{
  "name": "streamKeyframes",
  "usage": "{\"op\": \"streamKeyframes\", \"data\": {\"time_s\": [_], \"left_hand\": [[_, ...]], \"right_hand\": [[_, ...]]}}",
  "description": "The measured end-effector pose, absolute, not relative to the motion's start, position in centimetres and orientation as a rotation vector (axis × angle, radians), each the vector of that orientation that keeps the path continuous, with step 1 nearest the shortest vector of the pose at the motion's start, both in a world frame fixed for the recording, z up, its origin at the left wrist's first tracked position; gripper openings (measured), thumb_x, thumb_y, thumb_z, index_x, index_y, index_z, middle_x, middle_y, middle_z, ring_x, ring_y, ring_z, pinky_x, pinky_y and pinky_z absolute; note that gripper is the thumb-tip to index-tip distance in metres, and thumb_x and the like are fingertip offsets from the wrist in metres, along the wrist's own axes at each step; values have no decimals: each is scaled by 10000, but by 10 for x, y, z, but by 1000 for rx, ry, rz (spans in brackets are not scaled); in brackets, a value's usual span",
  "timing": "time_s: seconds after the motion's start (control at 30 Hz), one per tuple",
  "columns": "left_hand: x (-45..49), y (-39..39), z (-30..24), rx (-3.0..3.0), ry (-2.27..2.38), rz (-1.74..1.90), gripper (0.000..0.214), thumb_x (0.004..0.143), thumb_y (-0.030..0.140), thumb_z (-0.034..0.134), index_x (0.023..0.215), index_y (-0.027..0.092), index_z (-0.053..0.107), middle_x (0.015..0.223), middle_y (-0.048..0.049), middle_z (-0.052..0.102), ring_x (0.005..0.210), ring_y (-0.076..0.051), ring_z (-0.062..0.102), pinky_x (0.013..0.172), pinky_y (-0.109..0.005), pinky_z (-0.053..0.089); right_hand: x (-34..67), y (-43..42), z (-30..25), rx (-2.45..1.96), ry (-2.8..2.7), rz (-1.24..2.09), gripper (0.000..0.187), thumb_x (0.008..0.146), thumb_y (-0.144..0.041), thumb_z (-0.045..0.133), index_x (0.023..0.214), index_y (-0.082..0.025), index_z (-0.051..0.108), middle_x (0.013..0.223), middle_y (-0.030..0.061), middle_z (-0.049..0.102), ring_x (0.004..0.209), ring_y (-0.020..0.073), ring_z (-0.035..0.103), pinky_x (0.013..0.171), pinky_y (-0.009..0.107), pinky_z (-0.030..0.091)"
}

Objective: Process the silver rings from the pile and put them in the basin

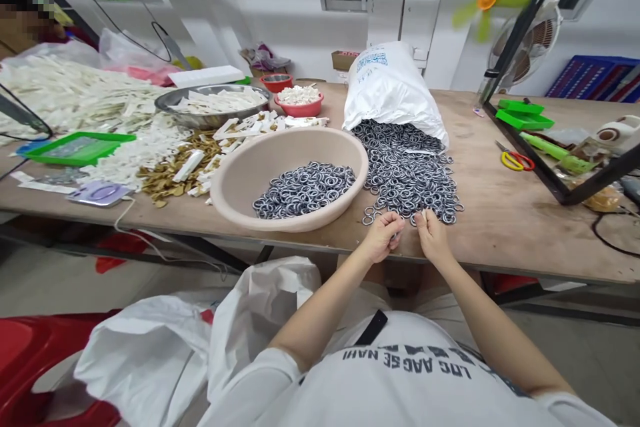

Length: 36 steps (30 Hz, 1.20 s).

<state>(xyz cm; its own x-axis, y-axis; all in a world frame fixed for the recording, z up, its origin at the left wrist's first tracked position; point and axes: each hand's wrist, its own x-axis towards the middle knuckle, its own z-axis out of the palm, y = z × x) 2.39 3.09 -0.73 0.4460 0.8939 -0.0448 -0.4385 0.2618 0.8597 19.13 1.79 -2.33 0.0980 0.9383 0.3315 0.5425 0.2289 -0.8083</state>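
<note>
My left hand and my right hand rest at the near edge of a spread of grey-and-white metal rings, with fingertips pinched among the lowest rings. The pinches hide whether either hand holds a ring. The rings spill from the mouth of a tipped white woven sack lying on the wooden worktable. To the left of my hands stands a beige plastic basin, holding a heap of similar rings.
Left of the basin lie white plastic pieces, brown scraps and a steel bowl. Further back are red bowls. Right are yellow-handled scissors, green trays and a black frame. A white bag sits below the table.
</note>
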Motion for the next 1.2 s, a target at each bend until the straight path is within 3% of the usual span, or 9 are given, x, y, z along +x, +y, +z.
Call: {"op": "streamKeyframes", "data": {"time_s": [0.13, 0.27, 0.37, 0.43, 0.57, 0.7, 0.83, 1.03, 1.2], "left_hand": [[23, 30, -4, 914, 679, 931, 350, 769, 463, 766, 841, 168, 592, 514, 78, 444, 408, -41, 329, 411, -203, 197], [26, 27, 10, 901, 729, 869, 360, 825, 497, 719, 841, 153, 614, 579, 12, 585, 411, -44, 374, 417, -217, 209], [17, 21, 47, 905, 775, 872, 367, 863, 534, 671, 856, 178, 580, 624, 12, 613, 404, -44, 366, 404, -209, 187], [-2, 21, 84, 1068, 869, 988, 360, 877, 537, 654, 848, 182, 603, 638, 8, 611, 448, -70, 433, 412, -208, 257], [-55, 43, 148, 1742, 1505, 1487, 245, 939, 436, 609, 999, 217, 699, 807, -36, 696, 750, -154, 633, 715, -285, 500], [-80, 68, 160, 2194, 2091, 1063, 321, 989, 431, 502, 1139, 234, 706, 1109, -102, 724, 1073, -281, 643, 959, -447, 487], [-49, 69, 149, 2520, 1942, 1003, 349, 961, 403, 568, 1244, 221, 663, 1389, -127, 613, 1320, -335, 507, 1123, -539, 391], [34, 95, 113, 2683, 1377, 847, 262, 1020, 260, 450, 1147, 178, 664, 1188, -94, 700, 1099, -224, 614, 998, -379, 493], [89, 154, 64, 2830, 1359, 468, 266, 988, 171, 462, 1167, 171, 658, 1271, -129, 637, 1154, -263, 561, 885, -362, 513]], "right_hand": [[192, 17, -21, -1404, -1565, 604, 363, 1027, -526, 408, 804, -239, 430, 685, -47, 433, 646, 149, 432, 630, 283, 310], [193, 15, -18, -1391, -1543, 670, 354, 1037, -504, 399, 810, -237, 445, 691, -46, 440, 629, 142, 422, 611, 283, 314], [194, 15, -16, -1387, -1537, 727, 322, 1042, -482, 398, 865, -231, 494, 708, -42, 463, 645, 146, 436, 620, 286, 322], [194, 16, -15, -1374, -1549, 779, 311, 1043, -467, 403, 887, -225, 519, 726, -37, 474, 665, 149, 442, 636, 289, 325], [196, 19, -14, -1359, -1566, 851, 303, 1048, -448, 402, 917, -214, 544, 795, -17, 530, 713, 152, 465, 664, 293, 326], [197, 20, -13, -1350, -1553, 887, 289, 1050, -439, 401, 955, -213, 554, 809, -14, 548, 707, 151, 470, 654, 293, 324], [198, 19, -12, -1333, -1543, 919, 280, 1046, -436, 413, 959, -214, 559, 798, -15, 548, 697, 150, 471, 649, 290, 332], [201, 17, -9, -1301, -1384, 969, 296, 1037, -464, 423, 960, -222, 575, 820, 1, 563, 736, 161, 491, 679, 296, 368], [201, 14, -9, -1286, -1216, 1034, 345, 1010, -545, 436, 963, -236, 582, 708, -20, 492, 652, 160, 445, 600, 286, 354]]}}
